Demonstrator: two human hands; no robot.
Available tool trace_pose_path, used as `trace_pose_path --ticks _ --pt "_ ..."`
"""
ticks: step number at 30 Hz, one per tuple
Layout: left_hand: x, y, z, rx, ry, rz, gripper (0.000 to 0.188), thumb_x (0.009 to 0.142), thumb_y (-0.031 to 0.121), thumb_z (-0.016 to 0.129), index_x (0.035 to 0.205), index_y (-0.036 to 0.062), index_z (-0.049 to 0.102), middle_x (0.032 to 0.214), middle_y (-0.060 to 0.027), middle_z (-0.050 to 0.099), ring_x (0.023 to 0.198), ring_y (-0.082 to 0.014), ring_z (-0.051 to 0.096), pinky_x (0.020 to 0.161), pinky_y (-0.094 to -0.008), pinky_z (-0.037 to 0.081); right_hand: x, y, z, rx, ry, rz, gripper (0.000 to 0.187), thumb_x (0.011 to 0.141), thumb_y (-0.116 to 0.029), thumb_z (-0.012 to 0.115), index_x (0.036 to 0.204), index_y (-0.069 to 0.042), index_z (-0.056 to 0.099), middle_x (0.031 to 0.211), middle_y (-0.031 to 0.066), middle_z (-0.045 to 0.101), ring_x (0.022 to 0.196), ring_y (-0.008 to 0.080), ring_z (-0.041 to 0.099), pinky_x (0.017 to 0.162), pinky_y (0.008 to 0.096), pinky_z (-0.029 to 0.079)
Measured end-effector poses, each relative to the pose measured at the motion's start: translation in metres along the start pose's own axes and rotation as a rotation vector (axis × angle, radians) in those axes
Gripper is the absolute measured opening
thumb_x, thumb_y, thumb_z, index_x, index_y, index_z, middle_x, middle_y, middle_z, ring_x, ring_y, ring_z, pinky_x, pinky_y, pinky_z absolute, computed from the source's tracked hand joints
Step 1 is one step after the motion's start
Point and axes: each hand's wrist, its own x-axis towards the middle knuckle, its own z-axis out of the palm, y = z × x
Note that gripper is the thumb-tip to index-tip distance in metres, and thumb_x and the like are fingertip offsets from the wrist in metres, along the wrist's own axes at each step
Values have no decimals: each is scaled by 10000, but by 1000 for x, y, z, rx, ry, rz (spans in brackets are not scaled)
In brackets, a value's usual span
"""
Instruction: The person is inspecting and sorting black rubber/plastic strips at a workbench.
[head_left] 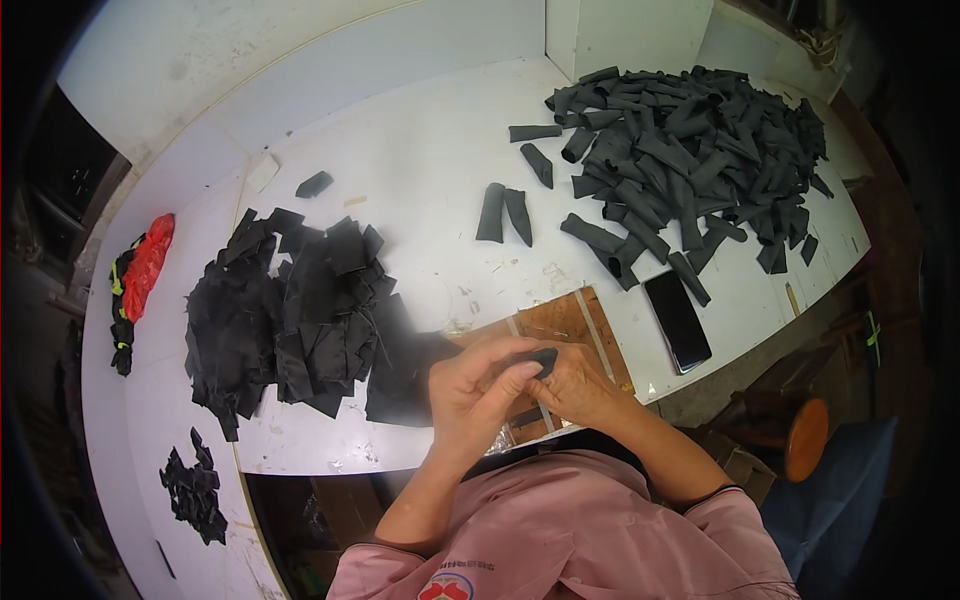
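Both my hands meet over the front edge of the white table [420, 240]. A dark grey fabric piece [544, 361] shows between them, mostly covered by my fingers. My left hand [472, 388] pinches it with thumb and fingers. My right hand [583, 388] is closed round its other side. Beneath them lies a brown board [560, 318] with pale strips across it. Flat black fabric pieces [330, 300] are heaped to the left, some reaching close to my left hand. Dark grey fabric tubes [660, 160] form a large pile at the far right.
A black phone [677, 322] lies right of the board. Two loose tubes [490, 213] rest mid-table. Small black scraps [194, 488] and a red plastic bag [148, 265] are at the left. A round wooden stool [806, 440] stands below the table's right side.
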Motion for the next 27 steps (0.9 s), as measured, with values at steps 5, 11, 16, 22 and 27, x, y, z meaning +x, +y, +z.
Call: trace_pose_path --ticks 5,11,16,22,27 --pt "-5 -5 -6 -39 48 81 134 789 36 587 905 -30 601 829 -145 615 725 -180 591 682 -298 487 6 -11 -7 -92 -7 -33 209 772 -264 583 797 -57 579 654 111 539 645 284 551 561 377 439" --pt "-1 -7 -11 -616 207 -8 193 839 173 548 841 -20 564 807 -150 592 816 -253 553 815 -382 428 7 -4 1 -161 -10 -82 296 760 -310 594 646 -43 538 619 95 521 622 289 534 533 378 425" --pt "-4 -11 -10 -601 206 6 213 848 185 533 829 -26 564 811 -161 596 812 -255 558 795 -376 427 7 -5 1 -191 5 -69 293 752 -303 604 637 -44 530 609 94 520 609 291 531 518 377 420" --pt "-5 -17 -10 -499 230 -6 214 861 173 509 825 -31 564 822 -170 603 811 -251 567 797 -362 422 2 3 8 -94 71 -35 285 739 -289 622 630 -47 518 601 97 516 601 291 532 518 385 419" --pt "-6 -9 0 -448 327 -11 194 876 127 467 916 -45 548 878 -166 591 843 -222 557 800 -334 417 3 0 0 -129 90 -131 290 754 -208 607 608 0 468 595 131 455 559 307 486 503 373 402"
